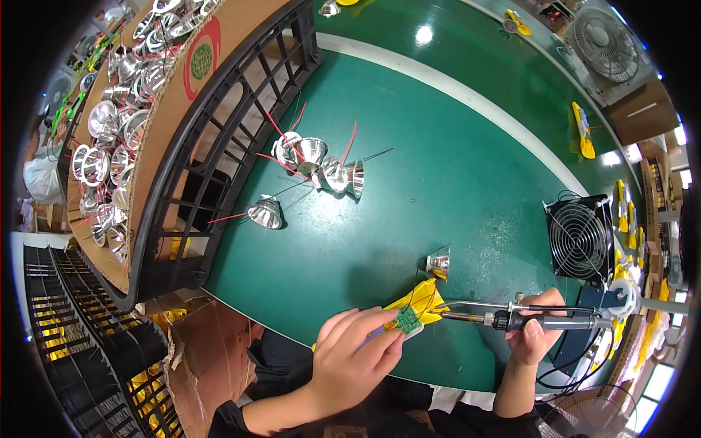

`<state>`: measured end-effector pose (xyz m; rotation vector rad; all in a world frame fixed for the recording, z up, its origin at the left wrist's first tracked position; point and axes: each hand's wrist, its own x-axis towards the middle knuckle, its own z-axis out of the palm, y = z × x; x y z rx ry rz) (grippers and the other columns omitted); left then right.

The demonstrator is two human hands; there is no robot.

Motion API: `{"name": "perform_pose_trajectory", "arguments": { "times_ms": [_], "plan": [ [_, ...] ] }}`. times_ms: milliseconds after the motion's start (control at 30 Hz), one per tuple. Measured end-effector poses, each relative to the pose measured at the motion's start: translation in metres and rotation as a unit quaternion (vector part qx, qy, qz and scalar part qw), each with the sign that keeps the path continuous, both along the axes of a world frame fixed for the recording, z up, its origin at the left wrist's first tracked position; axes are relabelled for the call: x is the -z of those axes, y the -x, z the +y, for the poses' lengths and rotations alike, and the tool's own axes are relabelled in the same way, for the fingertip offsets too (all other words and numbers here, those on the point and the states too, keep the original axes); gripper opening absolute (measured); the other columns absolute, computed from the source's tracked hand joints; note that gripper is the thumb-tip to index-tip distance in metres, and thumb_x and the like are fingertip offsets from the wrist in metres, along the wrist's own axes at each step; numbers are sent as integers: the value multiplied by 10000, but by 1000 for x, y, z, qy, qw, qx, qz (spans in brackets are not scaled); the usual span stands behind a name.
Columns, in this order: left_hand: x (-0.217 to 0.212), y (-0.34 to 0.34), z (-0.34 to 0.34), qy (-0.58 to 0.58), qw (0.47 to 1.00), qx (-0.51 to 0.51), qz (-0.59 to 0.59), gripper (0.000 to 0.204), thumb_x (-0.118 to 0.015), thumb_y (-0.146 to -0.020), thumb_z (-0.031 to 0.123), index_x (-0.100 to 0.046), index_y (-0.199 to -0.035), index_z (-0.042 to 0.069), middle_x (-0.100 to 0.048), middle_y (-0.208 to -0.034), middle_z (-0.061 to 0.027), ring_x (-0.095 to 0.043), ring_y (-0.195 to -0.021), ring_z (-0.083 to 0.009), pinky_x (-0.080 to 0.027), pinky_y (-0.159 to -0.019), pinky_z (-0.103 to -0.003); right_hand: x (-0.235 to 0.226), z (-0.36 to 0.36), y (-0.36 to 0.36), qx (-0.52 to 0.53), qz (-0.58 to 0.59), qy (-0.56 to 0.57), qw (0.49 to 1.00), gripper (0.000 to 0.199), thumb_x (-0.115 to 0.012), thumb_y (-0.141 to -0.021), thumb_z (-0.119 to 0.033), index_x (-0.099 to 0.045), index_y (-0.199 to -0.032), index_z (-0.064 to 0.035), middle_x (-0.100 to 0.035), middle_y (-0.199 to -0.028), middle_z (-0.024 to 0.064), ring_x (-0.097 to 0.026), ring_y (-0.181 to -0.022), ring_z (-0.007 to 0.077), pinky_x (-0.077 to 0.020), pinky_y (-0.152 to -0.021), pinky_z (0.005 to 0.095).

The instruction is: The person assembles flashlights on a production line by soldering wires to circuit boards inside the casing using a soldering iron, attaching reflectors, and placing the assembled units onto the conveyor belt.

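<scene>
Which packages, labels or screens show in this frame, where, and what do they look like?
Cardboard box: upper left, inside a black crate; brown, filled with silver reflector cups.
Round logo: on the box's flap; red swirl around a green circle.
No screens visible.

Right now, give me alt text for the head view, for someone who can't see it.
The right hand holds a soldering iron with its tip at a small green circuit board held by the left hand over a green table. Silver reflectors with red wires lie farther back.
</scene>
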<state>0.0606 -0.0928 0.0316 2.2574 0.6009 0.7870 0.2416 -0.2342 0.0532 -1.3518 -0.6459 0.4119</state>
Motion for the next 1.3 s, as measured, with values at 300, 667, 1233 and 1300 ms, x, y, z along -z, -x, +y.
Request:
{"name": "perform_pose_trajectory", "arguments": {
  "times_ms": [300, 667, 1233, 1300],
  "plan": [
    [1, 7, 34, -31, 993, 108, -39, 167, -686, -568, 21, -601, -711, 43, -603, -880, -56, -616, -765, -208, -482, -668, -293, -8, -5, 2, -13, -20, -49, 998, 312, -620, -737, -211, -403, -762, 12, -453, -503, 59, -415, -350, 74, -361, -343, 166],
    [-18, 106, 47, -132, 980, 118, 95, 300, -640, -607, 61, -667, -871, 203, -586, -953, 30, -514, -740, -164, -411, -646, -276, -8, -9, -7, 3, -11, -79, 997, 280, -616, -723, -187, -438, -765, 25, -473, -523, 66, -447, -357, 78, -342, -318, 161],
    [1, 24, 14, -38, 988, 88, -124, 200, -724, -586, 51, -671, -777, 78, -551, -675, -8, -543, -535, -133, -428, -479, -246, -5, -4, 3, -23, -25, -14, 999, 240, -616, -723, -180, -465, -735, 6, -497, -546, 59, -445, -368, 68, -336, -327, 174],
    [0, 21, 15, -46, 993, 65, -81, 208, -730, -570, 40, -676, -765, 86, -537, -665, 0, -536, -524, -118, -432, -471, -230, -3, -3, 4, -21, -28, -5, 999, 236, -619, -719, -173, -468, -728, 8, -498, -549, 59, -453, -372, 70, -347, -334, 176]
  ]
}}
